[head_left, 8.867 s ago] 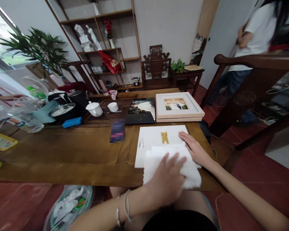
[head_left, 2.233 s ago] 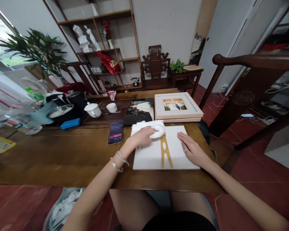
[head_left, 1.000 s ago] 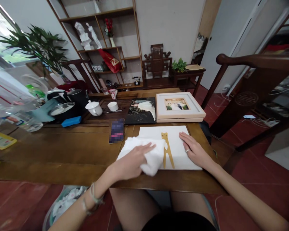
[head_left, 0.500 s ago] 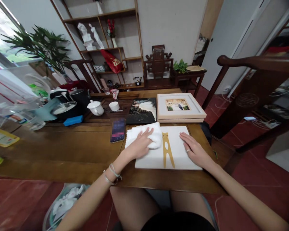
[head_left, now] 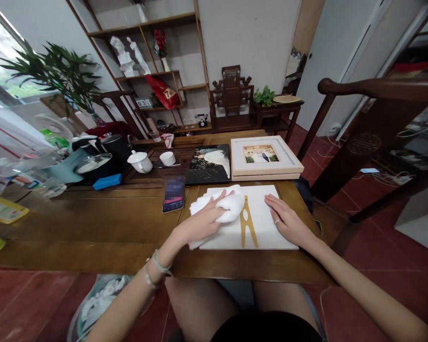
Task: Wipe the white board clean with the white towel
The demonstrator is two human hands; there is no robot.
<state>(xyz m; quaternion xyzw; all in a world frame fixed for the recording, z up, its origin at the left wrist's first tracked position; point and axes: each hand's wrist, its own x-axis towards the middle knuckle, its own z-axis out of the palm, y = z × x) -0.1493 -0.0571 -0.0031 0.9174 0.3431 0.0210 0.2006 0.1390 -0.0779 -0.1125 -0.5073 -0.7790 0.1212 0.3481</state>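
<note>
A white flat board [head_left: 264, 223] with a gold clothespin-shaped figure [head_left: 247, 222] lies on the wooden table [head_left: 92, 228] in front of me. My left hand [head_left: 199, 221] presses a crumpled white cloth [head_left: 228, 206] onto the board's left half, fingers curled over it. My right hand [head_left: 288, 221] lies flat and open on the board's right edge, a ring on one finger.
A smartphone [head_left: 173, 194] lies left of the board. Behind it are a dark photo print [head_left: 209, 164] and a white framed photo [head_left: 265, 157]. Tea ware, a white cup [head_left: 167, 158], pots and a blue sponge [head_left: 107, 181] fill the left. A bin [head_left: 96, 304] stands below.
My left hand has wiped the cloth back and forth over the board, from near edge to far left, now bunched near the middle left. My right hand stayed put.
</note>
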